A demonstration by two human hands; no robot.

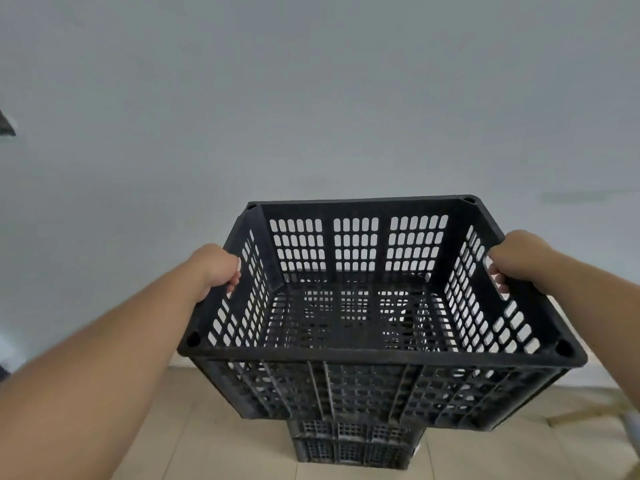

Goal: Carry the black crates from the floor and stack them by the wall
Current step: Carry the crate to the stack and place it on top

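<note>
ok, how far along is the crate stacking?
Done: a stack of black crates stands on the floor by the wall. In hand: the left hand and right hand grip the side rims of another crate directly over that stack; contact unclear. Left: seat it, let go. Any crates left to fetch are out of view.

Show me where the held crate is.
Head view, centre: held crate, gripped by left hand and right hand, above the stacked crates near the wall.

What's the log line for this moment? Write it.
phase: stacking | crate: empty, held above stack | left hand: grips left rim | right hand: grips right rim
</note>
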